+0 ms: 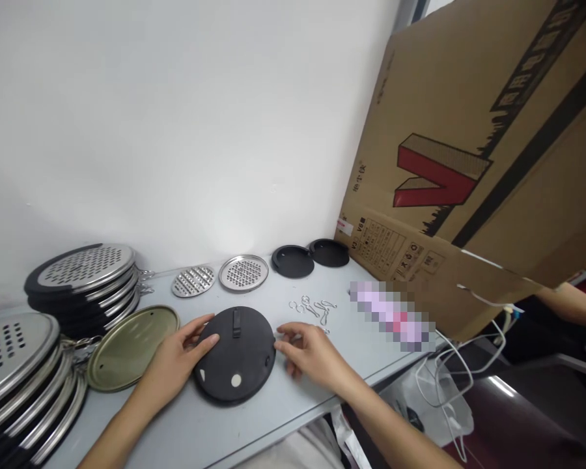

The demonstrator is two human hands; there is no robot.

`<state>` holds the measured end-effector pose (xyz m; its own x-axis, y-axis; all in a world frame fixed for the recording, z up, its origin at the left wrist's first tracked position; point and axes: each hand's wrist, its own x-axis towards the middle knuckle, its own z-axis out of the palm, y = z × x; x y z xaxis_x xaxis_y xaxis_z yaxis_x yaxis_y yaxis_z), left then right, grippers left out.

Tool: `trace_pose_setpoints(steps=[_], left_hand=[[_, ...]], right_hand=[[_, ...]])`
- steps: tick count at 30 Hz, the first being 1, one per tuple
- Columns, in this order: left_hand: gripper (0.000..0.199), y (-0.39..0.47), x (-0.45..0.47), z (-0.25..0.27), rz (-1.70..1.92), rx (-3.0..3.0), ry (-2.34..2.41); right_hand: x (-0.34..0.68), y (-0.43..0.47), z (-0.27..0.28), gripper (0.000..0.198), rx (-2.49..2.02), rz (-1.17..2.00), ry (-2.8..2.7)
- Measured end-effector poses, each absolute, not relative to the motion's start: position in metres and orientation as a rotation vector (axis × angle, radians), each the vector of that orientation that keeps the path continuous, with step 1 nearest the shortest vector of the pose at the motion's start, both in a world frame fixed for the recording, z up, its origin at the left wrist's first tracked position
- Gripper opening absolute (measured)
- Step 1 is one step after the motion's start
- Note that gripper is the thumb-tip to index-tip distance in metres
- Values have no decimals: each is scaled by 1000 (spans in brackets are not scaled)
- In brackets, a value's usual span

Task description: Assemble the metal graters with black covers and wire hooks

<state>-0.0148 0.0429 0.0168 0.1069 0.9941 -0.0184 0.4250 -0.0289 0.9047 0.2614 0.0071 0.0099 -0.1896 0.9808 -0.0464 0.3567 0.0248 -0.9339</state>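
Stacked perforated metal discs (14,365) occupy the near left of the grey table (293,404). Centre table lies a black round disc (234,355), flat. Left hand (176,361) rests fingers spread on its left edge; right hand (312,355) touches its right rim, fingers loosely open, nothing pinched. Beyond: brass-coloured plate (131,345), small metal hooks (315,307), two black rings (310,257), cardboard box (473,156).

Stacks of perforated metal discs (85,273) sit at the table's (293,404) left, two black rings (293,261) near the wall, a big cardboard box (493,163) leaning on the right.
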Motion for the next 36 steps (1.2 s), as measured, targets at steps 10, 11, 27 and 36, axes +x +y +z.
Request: trace_pose_setpoints(steps=[10,11,27,36], left_hand=[[50,44,-13,21,689,1846,1476],[48,45,-15,21,672,1907,1507],[25,131,125,44,369,2361,1092],[19,149,151,30,190,2337,1036]], right_hand=[[338,1,24,16,-1856,382,-1934],[337,1,23,15,-1858,388,-1940],[328,6,20,11,-1829,561,-1903],[330,0,30,16,-1748,731,-1998]])
